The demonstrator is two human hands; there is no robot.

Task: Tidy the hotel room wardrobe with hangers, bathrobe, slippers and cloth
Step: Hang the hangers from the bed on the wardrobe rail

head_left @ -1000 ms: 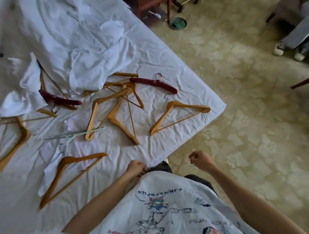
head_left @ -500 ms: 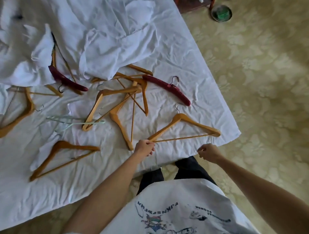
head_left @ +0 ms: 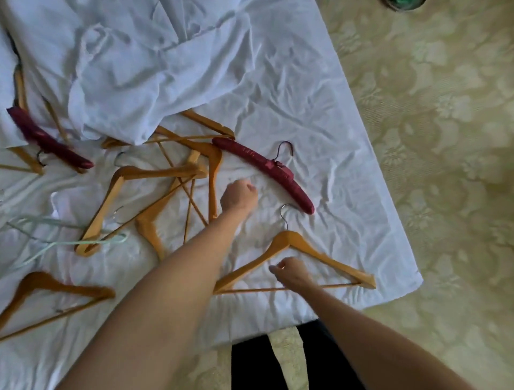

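Observation:
A wooden hanger (head_left: 328,257) lies flat near the front corner of the white sheet (head_left: 342,156). My right hand (head_left: 292,271) hovers over its inside with fingers curled and holds nothing. My left hand (head_left: 239,195) is a loose fist above the sheet, between a tangle of wooden hangers (head_left: 155,172) and a dark red padded hanger (head_left: 264,164). It holds nothing. A rumpled white garment (head_left: 139,69) covers the far part of the sheet and hides the tops of some hangers.
A second red padded hanger (head_left: 50,144) lies at the far left. A pale green thin hanger (head_left: 69,243) and another wooden hanger (head_left: 55,284) lie at the near left. Patterned carpet (head_left: 445,139) runs along the right, with a green round object (head_left: 403,2) at the top edge.
Both arms have reached forward over the sheet. My left hand moved from the near wooden hanger's left tip toward the red padded hanger. My right hand moved onto the near wooden hanger.

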